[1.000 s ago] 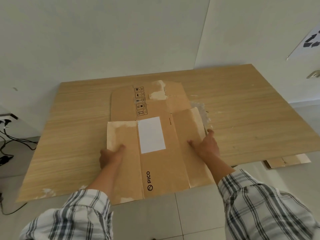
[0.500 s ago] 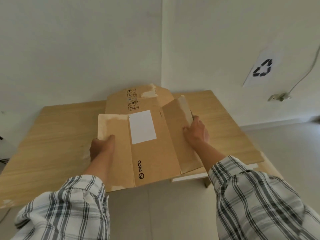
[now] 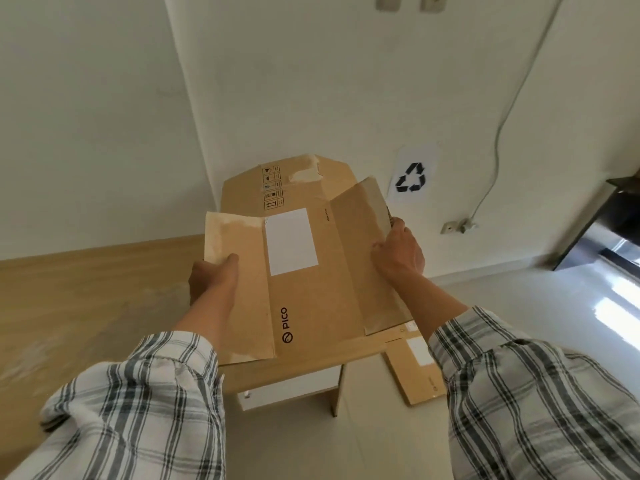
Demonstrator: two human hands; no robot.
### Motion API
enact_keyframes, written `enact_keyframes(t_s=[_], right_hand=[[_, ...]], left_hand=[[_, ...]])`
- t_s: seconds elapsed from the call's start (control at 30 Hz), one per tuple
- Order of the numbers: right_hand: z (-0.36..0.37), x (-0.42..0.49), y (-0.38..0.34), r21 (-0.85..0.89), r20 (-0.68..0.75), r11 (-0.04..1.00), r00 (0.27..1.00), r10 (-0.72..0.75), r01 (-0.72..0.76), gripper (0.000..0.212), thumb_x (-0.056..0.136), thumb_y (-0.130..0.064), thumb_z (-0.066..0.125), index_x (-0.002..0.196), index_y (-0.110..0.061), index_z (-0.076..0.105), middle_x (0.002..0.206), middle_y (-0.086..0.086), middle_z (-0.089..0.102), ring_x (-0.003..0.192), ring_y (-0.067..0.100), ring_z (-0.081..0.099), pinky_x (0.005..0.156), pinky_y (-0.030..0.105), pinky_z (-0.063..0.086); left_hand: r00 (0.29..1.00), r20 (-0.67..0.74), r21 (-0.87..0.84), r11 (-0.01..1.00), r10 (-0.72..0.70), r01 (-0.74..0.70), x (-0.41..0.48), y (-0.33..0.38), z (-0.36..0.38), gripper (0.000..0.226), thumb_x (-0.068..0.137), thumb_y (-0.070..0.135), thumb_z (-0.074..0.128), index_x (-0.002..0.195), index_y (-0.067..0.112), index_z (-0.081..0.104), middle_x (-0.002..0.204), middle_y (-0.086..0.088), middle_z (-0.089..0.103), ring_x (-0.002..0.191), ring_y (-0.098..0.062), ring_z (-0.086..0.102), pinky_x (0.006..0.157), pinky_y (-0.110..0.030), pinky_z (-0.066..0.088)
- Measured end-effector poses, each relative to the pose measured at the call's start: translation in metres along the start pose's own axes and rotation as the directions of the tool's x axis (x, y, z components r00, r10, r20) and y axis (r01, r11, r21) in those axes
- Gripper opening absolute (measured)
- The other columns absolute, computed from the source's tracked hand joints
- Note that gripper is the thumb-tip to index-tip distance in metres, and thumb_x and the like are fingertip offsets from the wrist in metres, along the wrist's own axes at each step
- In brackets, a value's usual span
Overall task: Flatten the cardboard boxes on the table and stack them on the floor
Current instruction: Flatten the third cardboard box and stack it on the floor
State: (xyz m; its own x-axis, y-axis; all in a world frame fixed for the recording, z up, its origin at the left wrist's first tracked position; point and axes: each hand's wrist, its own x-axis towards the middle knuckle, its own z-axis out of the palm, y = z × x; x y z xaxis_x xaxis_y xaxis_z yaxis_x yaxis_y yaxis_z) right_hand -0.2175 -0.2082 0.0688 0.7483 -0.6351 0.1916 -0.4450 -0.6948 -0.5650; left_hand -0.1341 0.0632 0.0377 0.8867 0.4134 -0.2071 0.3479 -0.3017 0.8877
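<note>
A bare, plain room, likely an office or utility corner: cream painted walls and pale glossy floor tiles. A light wood-grain tabletop stands by a printed black recycling-symbol sheet taped up.

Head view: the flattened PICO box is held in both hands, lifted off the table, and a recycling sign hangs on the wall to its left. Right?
Not quite. The head view shows the recycling sign on the wall to the right of the flattened PICO box, not its left. The rest holds: left hand and right hand grip its side flaps, clear of the table.
</note>
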Motion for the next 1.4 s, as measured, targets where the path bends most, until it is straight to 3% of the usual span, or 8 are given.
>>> enact_keyframes(t_s=[0.47,0.8,1.03,1.17,1.27,1.4], right_hand=[[-0.124,0.213,0.202,-0.076,-0.092,0.993,0.992,0.087,-0.094,0.055,0.09,-0.012,0.053,0.142,-0.009,0.034,0.128,0.014,0.053,0.114,0.034,0.055,0.085,0.042,0.046],[-0.124,0.349,0.356,-0.067,0.022,0.995,0.997,0.076,-0.074,0.054,0.09,-0.013,0.054,0.14,-0.008,0.035,0.125,0.016,0.054,0.111,0.036,0.056,0.086,0.043,0.045],[-0.061,0.406,0.471,-0.077,0.18,0.997,0.983,0.046,-0.032,0.055,0.09,-0.015,0.054,0.141,-0.01,0.034,0.126,0.016,0.055,0.112,0.036,0.056,0.088,0.047,0.047],[-0.002,0.421,0.535,-0.107,0.249,0.993,0.966,0.069,-0.044,0.052,0.091,-0.015,0.053,0.14,-0.012,0.035,0.128,0.015,0.055,0.114,0.036,0.055,0.09,0.046,0.045],[0.058,0.426,0.586,-0.122,0.278,0.991,0.956,0.091,-0.059,0.051,0.092,-0.015,0.053,0.14,-0.012,0.036,0.127,0.015,0.055,0.113,0.037,0.056,0.088,0.045,0.045],[0.16,0.42,0.655,-0.113,0.292,0.991,0.951,0.107,-0.077,0.052,0.092,-0.013,0.054,0.14,-0.012,0.035,0.126,0.015,0.056,0.11,0.037,0.058,0.084,0.043,0.046]], left_hand=[[0.987,0.152,-0.008,0.999,0.055,-0.054,-0.093,0.129,0.302,0.032,0.083,0.04,0.063,0.089,0.009,0.059,0.074,-0.004,0.06,0.06,-0.023,0.057,0.062,-0.032,0.048],[0.995,0.101,0.023,1.0,-0.009,0.007,-0.145,0.146,0.478,0.037,0.078,0.045,0.059,0.097,0.013,0.062,0.077,-0.001,0.061,0.064,-0.022,0.058,0.07,-0.035,0.054],[0.99,-0.011,0.109,0.984,-0.139,0.139,-0.179,0.084,0.589,0.041,0.079,0.046,0.054,0.105,0.014,0.056,0.084,-0.001,0.06,0.079,-0.028,0.062,0.081,-0.043,0.056],[0.978,-0.024,0.143,0.968,-0.207,0.208,-0.175,0.02,0.647,0.049,0.068,0.046,0.051,0.104,0.014,0.061,0.088,-0.004,0.067,0.077,-0.028,0.065,0.077,-0.042,0.057],[0.972,-0.016,0.151,0.961,-0.234,0.233,-0.162,-0.038,0.692,0.043,0.069,0.043,0.051,0.097,0.014,0.065,0.082,-0.004,0.068,0.071,-0.026,0.065,0.068,-0.035,0.052],[0.973,-0.022,0.195,0.954,-0.229,0.229,-0.136,-0.132,0.753,0.043,0.075,0.04,0.055,0.108,0.013,0.058,0.089,-0.004,0.065,0.072,-0.024,0.062,0.067,-0.035,0.052]])
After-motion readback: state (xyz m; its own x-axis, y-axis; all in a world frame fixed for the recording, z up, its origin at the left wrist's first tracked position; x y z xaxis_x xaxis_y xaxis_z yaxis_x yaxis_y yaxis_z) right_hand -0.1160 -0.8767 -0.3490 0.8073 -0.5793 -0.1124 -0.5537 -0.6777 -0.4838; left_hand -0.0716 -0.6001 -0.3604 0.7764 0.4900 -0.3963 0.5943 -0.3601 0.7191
